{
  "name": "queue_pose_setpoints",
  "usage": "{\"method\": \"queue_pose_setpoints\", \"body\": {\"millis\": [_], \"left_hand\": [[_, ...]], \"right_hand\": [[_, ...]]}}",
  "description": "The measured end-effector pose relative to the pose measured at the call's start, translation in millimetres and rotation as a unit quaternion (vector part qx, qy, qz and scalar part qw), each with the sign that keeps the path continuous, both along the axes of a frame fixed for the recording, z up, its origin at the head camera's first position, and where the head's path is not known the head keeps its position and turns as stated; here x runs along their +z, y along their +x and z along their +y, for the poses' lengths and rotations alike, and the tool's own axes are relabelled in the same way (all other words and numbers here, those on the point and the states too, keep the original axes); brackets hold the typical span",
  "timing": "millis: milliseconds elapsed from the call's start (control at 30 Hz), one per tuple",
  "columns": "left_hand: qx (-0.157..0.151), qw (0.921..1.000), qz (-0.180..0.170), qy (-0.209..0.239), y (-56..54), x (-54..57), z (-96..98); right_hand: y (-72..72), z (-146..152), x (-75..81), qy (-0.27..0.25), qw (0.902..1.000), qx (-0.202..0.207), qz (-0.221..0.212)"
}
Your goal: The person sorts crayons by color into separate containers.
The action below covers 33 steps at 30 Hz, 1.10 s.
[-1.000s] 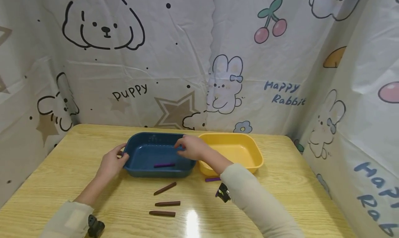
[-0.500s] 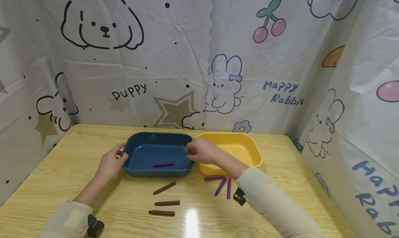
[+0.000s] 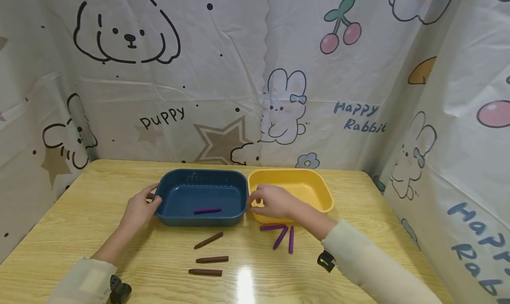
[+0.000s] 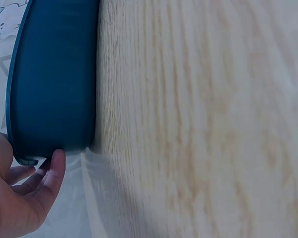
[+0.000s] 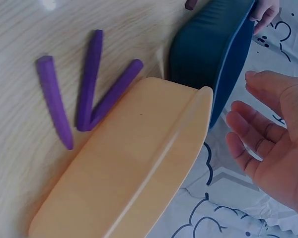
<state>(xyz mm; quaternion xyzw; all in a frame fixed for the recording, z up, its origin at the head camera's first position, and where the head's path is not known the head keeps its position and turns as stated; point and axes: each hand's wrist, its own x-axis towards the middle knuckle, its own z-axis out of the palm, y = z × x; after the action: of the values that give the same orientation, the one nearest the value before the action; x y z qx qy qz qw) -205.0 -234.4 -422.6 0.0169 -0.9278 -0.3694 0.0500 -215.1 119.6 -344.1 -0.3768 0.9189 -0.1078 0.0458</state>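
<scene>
Fingers of the left hand (image 3: 139, 207) grip the rim of the blue bin (image 3: 201, 221) in my head view, and with one purple crayon (image 3: 207, 210) inside it, I judge the sorting barely begun: three purple crayons (image 3: 280, 238) lie before the yellow bin (image 3: 304, 192) and three brown crayons (image 3: 212, 259) before the blue one. My left wrist view shows thumb at the rim, fingertips by the end wall. From the right wrist I see the right hand (image 3: 275, 201) loosely curved, holding nothing, beside where the bins meet.
</scene>
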Motion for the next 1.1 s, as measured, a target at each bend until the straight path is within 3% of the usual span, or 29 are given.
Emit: {"method": "queue_pose_setpoints", "body": {"millis": [667, 1100], "left_hand": [[-0.001, 0.9999, -0.005, 0.01, -0.9, -3.3, -1.8], [-0.001, 0.9997, -0.011, 0.024, 0.1, -2.4, -1.1]], "right_hand": [[31.9, 47.0, -17.4, -0.001, 0.9996, -0.001, -0.027], [45.5, 79.5, -35.7, 0.009, 0.9999, 0.012, 0.008]]}}
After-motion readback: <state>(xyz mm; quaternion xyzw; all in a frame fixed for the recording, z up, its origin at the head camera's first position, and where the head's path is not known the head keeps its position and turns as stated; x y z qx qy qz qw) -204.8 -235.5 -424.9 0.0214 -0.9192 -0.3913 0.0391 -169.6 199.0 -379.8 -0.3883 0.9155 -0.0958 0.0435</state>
